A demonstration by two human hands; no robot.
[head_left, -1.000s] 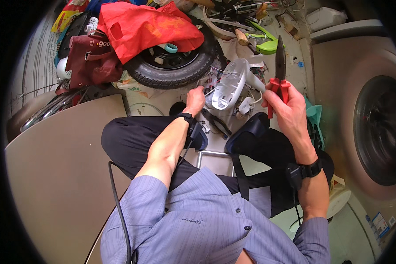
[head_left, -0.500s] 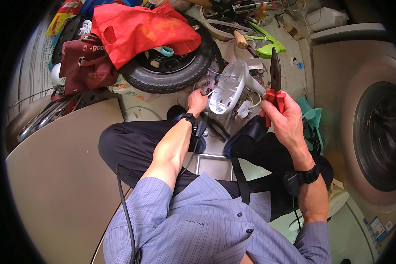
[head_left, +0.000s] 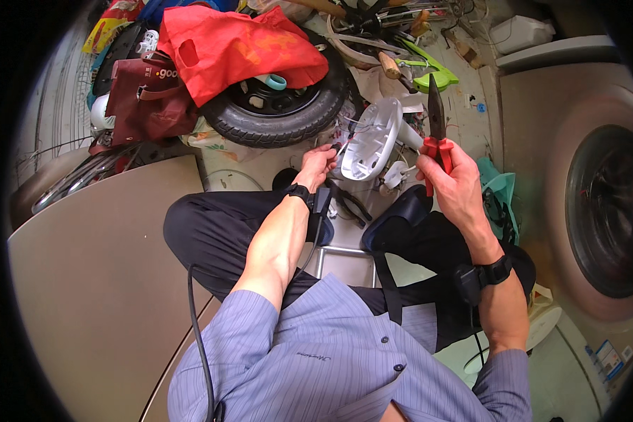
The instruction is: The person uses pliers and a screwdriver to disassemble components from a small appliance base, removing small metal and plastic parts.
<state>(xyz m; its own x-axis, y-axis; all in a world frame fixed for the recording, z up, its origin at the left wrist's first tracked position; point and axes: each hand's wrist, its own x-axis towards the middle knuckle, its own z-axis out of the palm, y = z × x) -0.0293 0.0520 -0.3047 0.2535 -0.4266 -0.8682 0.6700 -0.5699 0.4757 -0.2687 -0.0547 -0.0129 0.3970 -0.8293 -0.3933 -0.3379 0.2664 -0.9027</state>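
Observation:
My right hand (head_left: 454,179) is wrapped round the red handles of a pair of long-nose pliers (head_left: 437,116), whose dark jaws point away from me. To its left lies a white plastic housing (head_left: 370,149), an open oval shell with ribs inside and a stem toward the right. At the shell's near-left rim, my left hand (head_left: 318,165) has its fingertips together on a thin white wire (head_left: 342,147); the fingertips are small in view. A white plug-like piece (head_left: 395,174) with a cable sits between the shell and my right hand. Dark-handled pliers (head_left: 352,204) lie by my feet.
Beyond my hands is a black tyre (head_left: 274,116) under a red bag (head_left: 239,53), with a maroon bag (head_left: 148,102) to its left. A green-handled tool (head_left: 432,70) lies farther off. A washing machine (head_left: 541,176) stands right, a beige panel (head_left: 105,281) left.
My left hand has loosened from a tighter curl and its fingers now reach out toward the wire. The pliers stay in my right hand, nearly unmoved. The view has shifted slightly.

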